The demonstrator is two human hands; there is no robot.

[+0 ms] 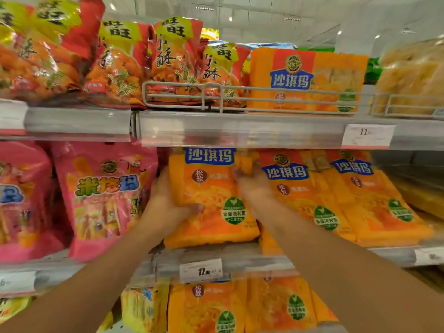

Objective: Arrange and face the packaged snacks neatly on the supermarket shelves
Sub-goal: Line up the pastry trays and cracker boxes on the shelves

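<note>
Both forearms reach up from the bottom of the view toward the middle shelf [240, 257], and they meet on one orange snack pack [211, 200] standing at the shelf front. Left hand [165, 203] grips the pack's left edge, fingers curled behind it and thumb lying across its lower front. Right hand [252, 186] is on the pack's right edge, up near the top, fingers curled onto it, though motion blur hides the exact grip. That pack leans back slightly, its blue label up under the shelf above. Just to its right stand two more orange packs [360, 200] of the same kind, tilted back. On its left, pink snack bags [105, 195] stand upright, close beside the left hand. Up top, red and yellow bags [115, 63] lean behind a wire rail [216, 94], with another orange pack [307, 78] beside them. Below, a price tag [201, 270] reads 17, over a lower row of orange packs [240, 306].
</note>
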